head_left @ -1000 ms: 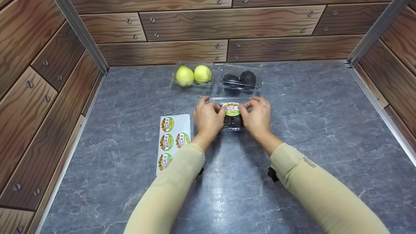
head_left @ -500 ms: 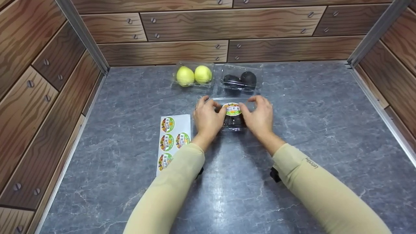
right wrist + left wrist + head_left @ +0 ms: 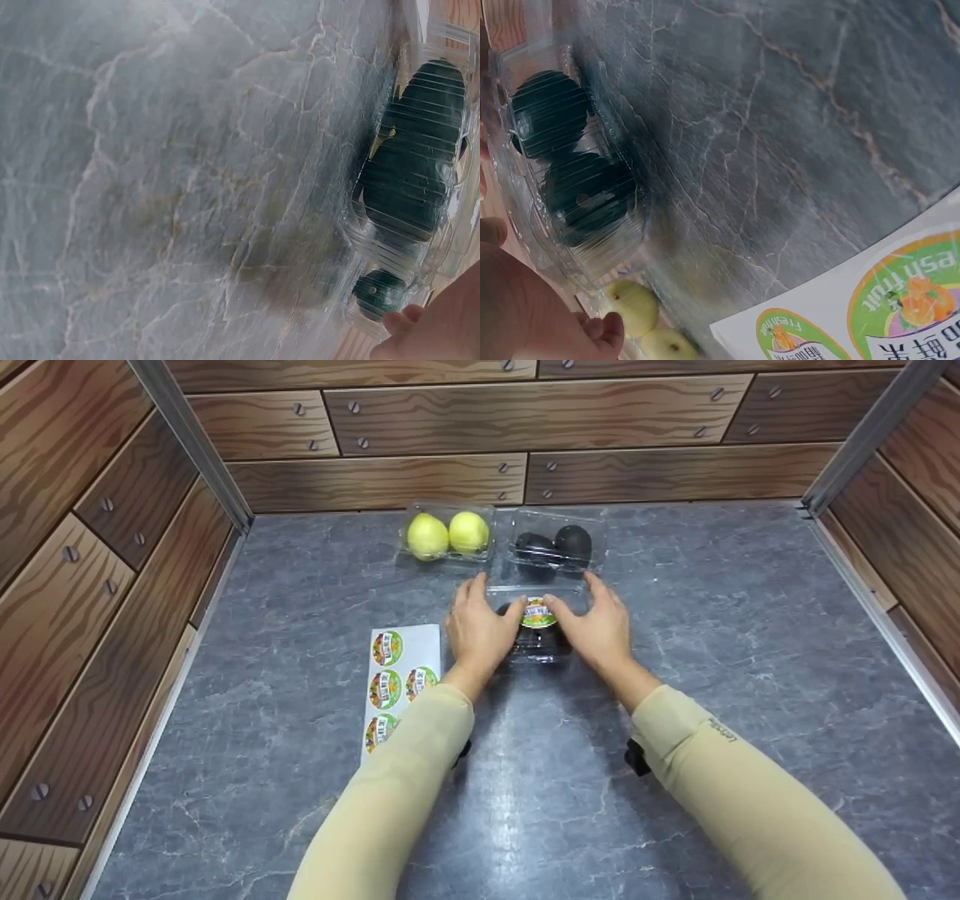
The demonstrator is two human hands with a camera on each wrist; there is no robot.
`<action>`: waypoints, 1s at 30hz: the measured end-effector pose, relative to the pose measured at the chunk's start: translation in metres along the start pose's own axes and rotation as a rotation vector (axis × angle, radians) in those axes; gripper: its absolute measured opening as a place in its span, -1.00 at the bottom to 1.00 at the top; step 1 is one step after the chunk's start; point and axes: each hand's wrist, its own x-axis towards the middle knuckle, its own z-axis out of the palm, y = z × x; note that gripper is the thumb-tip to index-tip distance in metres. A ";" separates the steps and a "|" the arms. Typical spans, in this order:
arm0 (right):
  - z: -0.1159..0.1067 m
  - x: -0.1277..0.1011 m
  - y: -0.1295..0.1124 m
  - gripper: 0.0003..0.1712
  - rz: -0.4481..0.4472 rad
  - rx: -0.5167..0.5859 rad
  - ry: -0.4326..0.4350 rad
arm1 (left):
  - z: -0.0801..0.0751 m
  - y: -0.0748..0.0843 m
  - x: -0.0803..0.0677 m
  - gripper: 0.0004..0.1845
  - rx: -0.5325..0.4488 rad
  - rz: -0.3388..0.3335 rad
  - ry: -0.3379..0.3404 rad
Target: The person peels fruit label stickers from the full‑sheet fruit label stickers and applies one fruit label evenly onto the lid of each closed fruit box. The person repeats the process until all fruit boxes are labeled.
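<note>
With fingers straight, I press my left hand (image 3: 478, 624) and right hand (image 3: 596, 624) against the labelled clamshell box (image 3: 537, 649), steadying its sides.

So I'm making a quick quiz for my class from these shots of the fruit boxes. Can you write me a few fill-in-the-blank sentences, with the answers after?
1. The round sticker sits on the lid of the clear box between the left hand and the ____ hand.
2. The far left box holds two ____ fruits.
3. The sticker sheet still carries ____ stickers.
4. The sheet lies to the ____ of the hands.

Missing words: right; yellow; four; left
</note>
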 end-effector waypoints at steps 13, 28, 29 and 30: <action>0.000 0.010 -0.005 0.10 0.052 -0.072 -0.064 | 0.002 0.004 0.005 -0.06 0.079 -0.106 -0.095; 0.004 0.012 -0.010 0.04 0.037 -0.195 -0.029 | 0.005 0.006 0.008 -0.11 0.155 -0.112 -0.075; 0.004 0.012 -0.010 0.04 0.041 -0.198 -0.029 | 0.006 0.006 0.008 -0.11 0.157 -0.115 -0.073; 0.005 0.012 -0.011 0.05 0.046 -0.198 -0.030 | 0.006 0.007 0.008 -0.12 0.160 -0.119 -0.073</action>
